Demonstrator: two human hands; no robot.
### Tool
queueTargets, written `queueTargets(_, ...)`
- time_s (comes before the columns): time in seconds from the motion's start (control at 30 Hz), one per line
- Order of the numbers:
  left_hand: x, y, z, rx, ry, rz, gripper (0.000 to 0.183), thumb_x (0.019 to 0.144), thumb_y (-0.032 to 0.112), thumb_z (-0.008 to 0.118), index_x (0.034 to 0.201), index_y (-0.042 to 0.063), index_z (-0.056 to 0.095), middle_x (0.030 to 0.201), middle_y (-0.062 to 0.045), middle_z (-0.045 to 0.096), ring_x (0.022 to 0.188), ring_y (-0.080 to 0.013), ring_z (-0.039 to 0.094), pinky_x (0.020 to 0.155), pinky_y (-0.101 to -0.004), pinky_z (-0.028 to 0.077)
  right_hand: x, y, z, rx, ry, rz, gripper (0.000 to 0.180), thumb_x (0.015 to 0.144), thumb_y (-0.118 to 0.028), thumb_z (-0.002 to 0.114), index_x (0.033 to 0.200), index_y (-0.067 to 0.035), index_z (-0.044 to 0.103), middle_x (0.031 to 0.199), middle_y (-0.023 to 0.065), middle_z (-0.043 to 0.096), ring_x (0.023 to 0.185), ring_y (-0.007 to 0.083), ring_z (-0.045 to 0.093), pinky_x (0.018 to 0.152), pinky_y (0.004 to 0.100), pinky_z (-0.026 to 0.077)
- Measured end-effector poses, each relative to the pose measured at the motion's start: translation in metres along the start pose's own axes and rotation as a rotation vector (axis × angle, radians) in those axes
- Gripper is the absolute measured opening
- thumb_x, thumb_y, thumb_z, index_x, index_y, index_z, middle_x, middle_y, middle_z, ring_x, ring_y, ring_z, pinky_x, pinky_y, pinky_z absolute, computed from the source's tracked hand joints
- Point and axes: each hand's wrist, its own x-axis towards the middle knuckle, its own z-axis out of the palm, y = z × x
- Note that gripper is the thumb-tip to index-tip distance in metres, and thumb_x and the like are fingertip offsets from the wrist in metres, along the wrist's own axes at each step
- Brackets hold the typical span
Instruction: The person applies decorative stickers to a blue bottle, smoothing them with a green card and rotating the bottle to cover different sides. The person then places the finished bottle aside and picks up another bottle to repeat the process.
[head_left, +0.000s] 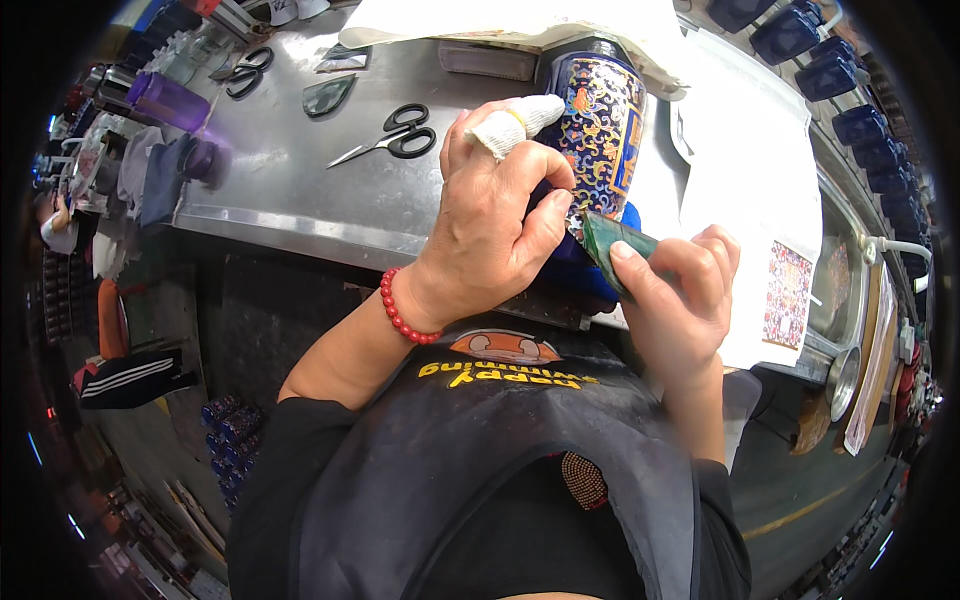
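A dark blue vase or bottle with a colourful floral pattern and a gold-edged panel lies on its side at the table's front edge, on a blue cloth. My left hand, one finger wrapped in white fabric, is at the vase's side; its thumb and index finger are nearly together near the lower end, and whether they pinch something is not clear. In my right hand is a flat green translucent scraper-like piece, its tip at the vase's lower end. Black-handled scissors lie left of my left hand.
More scissors, a dark green flat piece and a purple bottle stand or lie on the metal table. White paper covers the right side, with a patterned sheet on it. A sink is at the far right.
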Motion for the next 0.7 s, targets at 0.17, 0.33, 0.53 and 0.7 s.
queueTargets(0.17,-0.004,0.000,-0.001,-0.038,0.006,-0.003,0.016,0.085,0.011,0.067,0.099,0.004,0.066,0.138,-0.022,0.058,0.130,-0.0372,0.046,0.112,-0.0459,0.029,0.001,0.000,-0.002,-0.003,0.012,0.007,0.042,0.060,-0.009,0.078,0.101,-0.012,0.076,0.087,0.0011,0.053,0.071,0.0184,0.048,0.072,0.0380,0.039)
queueTargets(0.33,-0.005,0.002,0.003,-0.052,0.015,0.030,0.026,0.076,0.012,0.073,0.099,0.006,0.062,0.125,-0.022,0.058,0.123,-0.0428,0.047,0.110,-0.0541,0.029,0.001,-0.004,-0.007,0.018,-0.023,-0.004,0.042,0.058,-0.010,0.077,0.100,-0.012,0.076,0.087,0.0009,0.053,0.071,0.0181,0.047,0.071,0.0373,0.038)
queueTargets(0.53,-0.003,-0.002,0.010,-0.021,0.065,0.042,0.028,0.075,0.012,0.073,0.100,0.006,0.061,0.126,-0.022,0.058,0.123,-0.0430,0.047,0.109,-0.0547,0.029,0.002,0.001,0.000,0.015,-0.016,0.006,0.042,0.058,-0.009,0.078,0.100,-0.011,0.076,0.087,0.0014,0.053,0.071,0.0182,0.048,0.073,0.0374,0.039)
queueTargets(0.7,-0.001,-0.001,0.008,-0.020,0.047,0.064,0.025,0.076,0.011,0.073,0.097,0.007,0.062,0.129,-0.022,0.056,0.125,-0.0425,0.046,0.110,-0.0552,0.029,0.000,0.004,-0.002,0.024,0.033,0.071,0.047,0.058,-0.003,0.080,0.104,-0.009,0.076,0.089,0.0029,0.055,0.073,0.0197,0.050,0.075,0.0386,0.040)
